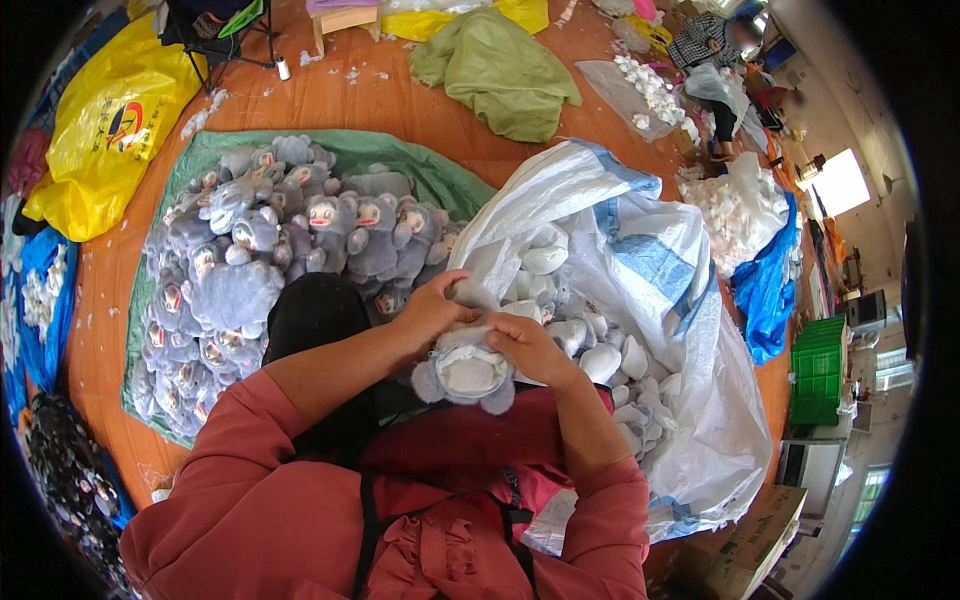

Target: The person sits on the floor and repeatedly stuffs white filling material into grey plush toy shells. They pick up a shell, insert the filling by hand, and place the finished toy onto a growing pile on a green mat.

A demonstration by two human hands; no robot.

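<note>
Both hands busy on one grey plush toy with a white belly (468, 370), held in the lap just above the red sleeves. Left hand (432, 308) pinching the top edge of the toy, fingers curled tight; right hand (530, 345) pressed against its upper right side, fingers closed on the fabric. Toy's belly facing up, rounded grey ears or paws sticking out at the bottom — whether stuffed or still being closed, hard to tell.

Judging by the piles: much done, much left. To the left, a broad heap of finished-looking grey plush toys with pale faces (270, 250), spread over a green cloth sheet (440, 180) on the orange floor (330, 95). To the right, touching the lap, a large open white-and-blue woven sack (650, 260) holding many grey-and-white plush pieces (590, 345) — seemingly the stock not yet handled.

Farther out: a yellow plastic bag (110, 120) at the far left, a crumpled light-green cloth (495, 65) beyond the heap, a blue plastic sheet (765, 285) and a green plastic crate (818, 372) at the right. Another person (715, 55) seated far off, well apart. Nothing between the hands and either pile; only the sack's slumped rim crowding the right elbow.
</note>
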